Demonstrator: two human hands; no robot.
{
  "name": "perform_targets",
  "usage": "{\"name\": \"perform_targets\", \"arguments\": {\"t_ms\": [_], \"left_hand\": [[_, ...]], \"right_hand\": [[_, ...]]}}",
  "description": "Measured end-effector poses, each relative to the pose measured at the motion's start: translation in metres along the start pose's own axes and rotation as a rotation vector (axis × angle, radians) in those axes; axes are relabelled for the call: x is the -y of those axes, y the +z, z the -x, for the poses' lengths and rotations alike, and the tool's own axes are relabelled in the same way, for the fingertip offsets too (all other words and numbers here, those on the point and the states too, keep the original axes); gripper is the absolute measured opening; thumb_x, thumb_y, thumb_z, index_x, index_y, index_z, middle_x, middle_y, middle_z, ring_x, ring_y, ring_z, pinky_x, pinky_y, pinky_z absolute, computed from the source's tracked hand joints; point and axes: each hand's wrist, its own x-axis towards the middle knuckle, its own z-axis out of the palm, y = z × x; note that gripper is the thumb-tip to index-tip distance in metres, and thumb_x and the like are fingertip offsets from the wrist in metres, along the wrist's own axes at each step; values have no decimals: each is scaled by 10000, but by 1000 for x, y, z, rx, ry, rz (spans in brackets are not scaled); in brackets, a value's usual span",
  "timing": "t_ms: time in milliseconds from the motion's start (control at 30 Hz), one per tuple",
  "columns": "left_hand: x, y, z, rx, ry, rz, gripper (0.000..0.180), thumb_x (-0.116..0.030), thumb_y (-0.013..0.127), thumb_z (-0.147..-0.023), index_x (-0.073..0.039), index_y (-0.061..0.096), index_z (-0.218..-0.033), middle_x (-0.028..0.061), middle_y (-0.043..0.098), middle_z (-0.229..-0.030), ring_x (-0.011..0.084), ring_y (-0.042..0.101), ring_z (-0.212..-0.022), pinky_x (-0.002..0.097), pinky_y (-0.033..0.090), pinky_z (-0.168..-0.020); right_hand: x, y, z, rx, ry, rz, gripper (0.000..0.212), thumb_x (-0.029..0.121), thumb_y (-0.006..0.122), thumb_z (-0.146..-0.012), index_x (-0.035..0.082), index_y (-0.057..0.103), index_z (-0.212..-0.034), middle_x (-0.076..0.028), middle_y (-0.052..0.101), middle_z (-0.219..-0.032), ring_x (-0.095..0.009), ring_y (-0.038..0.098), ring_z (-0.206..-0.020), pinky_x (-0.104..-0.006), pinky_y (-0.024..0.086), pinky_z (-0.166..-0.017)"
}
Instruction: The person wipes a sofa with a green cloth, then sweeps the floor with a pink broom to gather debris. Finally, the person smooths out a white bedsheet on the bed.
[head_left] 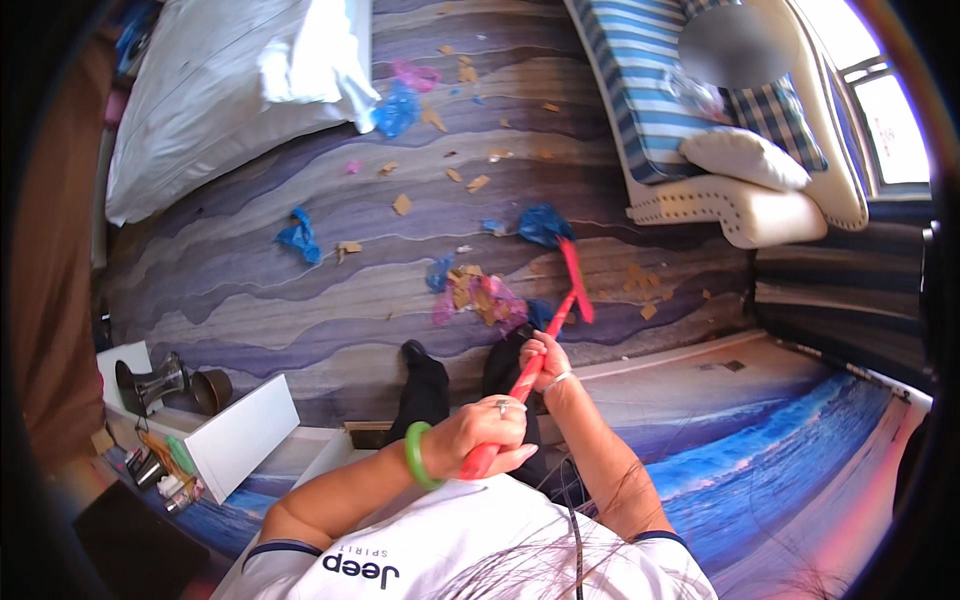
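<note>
Both my hands are wrapped round the red handle of a broom [522, 382]. My left hand [488, 428], with a ring on a finger and a green bangle at the wrist, grips near the top end. Lower on the handle, my right hand [543, 361] is closed too. The red broom head [573, 282] is down at the patterned floor, right of a litter pile [482, 298] of pink and blue plastic and brown cardboard bits. A crumpled blue plastic bag [545, 225] lies just beyond the head.
More cardboard scraps [402, 204] and a blue bag [299, 236] lie scattered across the floor. A white-covered bed [220, 110] stands far left, a cream sofa [775, 215] far right. A white shelf unit [243, 440] with small items is near left.
</note>
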Motion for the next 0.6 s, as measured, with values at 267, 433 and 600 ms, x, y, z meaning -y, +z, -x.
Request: {"name": "perform_targets", "arguments": {"t_ms": [267,433,600], "left_hand": [[-48,-111,157,-61,-5,-228,222,-58,656,-725,-63,458,-625,64,464,-646,259,510,-642,370,422,-691],[-84,-161,230,-153,100,-340,196,-123,684,-740,-73,511,-664,50,488,-678,228,522,-647,356,433,-783],[-49,-171,277,-426,189,-277,305,-106,737,-712,-81,439,-652,49,473,-688,231,538,-715,362,428,-800]], "right_hand": [[-232,34,-91,115,454,-18,391,212,540,-921,134,382,-572,29,391,-523,-106,410,-475,-228,411,-489],[-326,77,-100,99,537,144,355,237,547,-921,132,413,-610,47,408,-532,-71,422,-475,-198,408,-479],[-312,65,-114,-34,341,311,340,201,544,-913,128,394,-616,39,409,-519,-78,423,-465,-204,398,-457]]}}
